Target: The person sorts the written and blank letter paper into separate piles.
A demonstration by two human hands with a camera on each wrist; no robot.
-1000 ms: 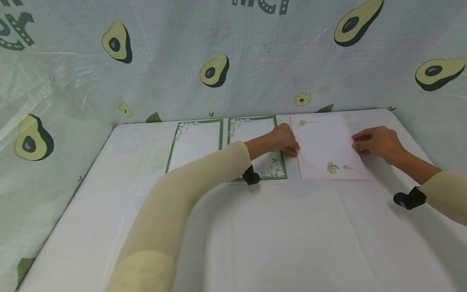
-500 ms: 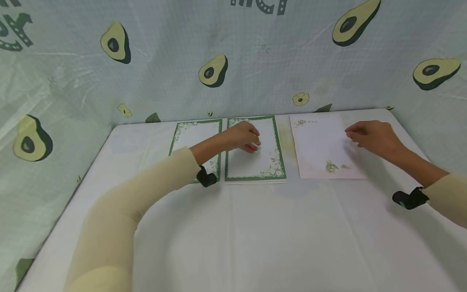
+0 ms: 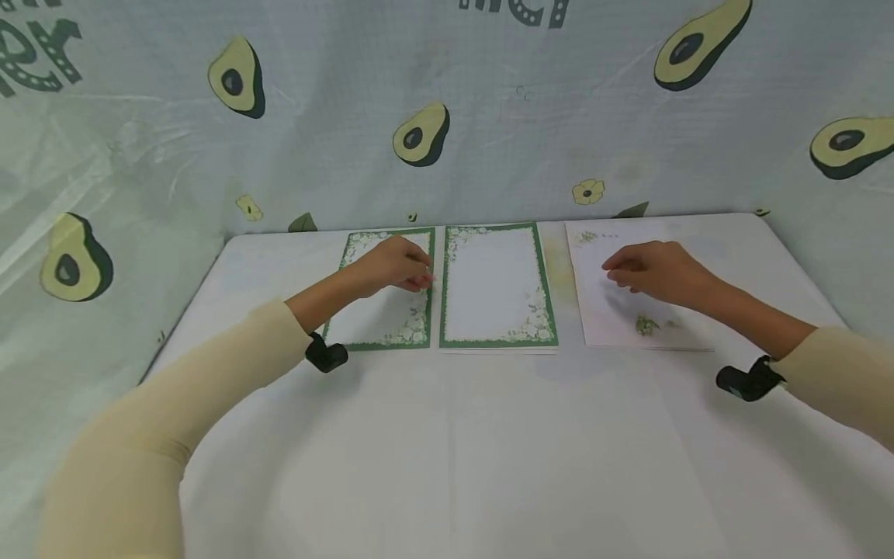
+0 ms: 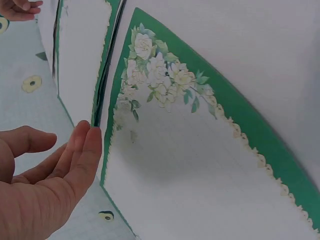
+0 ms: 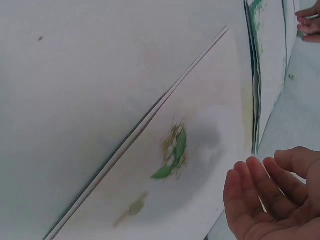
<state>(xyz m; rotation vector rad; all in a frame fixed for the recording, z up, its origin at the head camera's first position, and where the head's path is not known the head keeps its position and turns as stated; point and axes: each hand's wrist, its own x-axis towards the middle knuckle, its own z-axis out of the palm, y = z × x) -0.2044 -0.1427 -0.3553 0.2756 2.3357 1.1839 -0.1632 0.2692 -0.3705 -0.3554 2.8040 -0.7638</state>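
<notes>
1. Green-bordered left paper (image 3: 377,314) lies flat, just beside the green-bordered middle stack (image 3: 490,287); pale floral stack (image 3: 618,322) sits right of both.
2. Your left hand (image 3: 394,265): over left paper, thumb and fingers apart.
3. Your right hand (image 3: 653,270): over floral stack, fingers loosely bent; contact hard to judge.
4. White worktop (image 3: 447,450) beneath; avocado-print backdrop (image 3: 335,93) behind.

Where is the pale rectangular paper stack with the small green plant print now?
In the head view, the pale rectangular paper stack lies on the right, beside the middle green-bordered white paper stack, with the person's right hand over it.
</notes>
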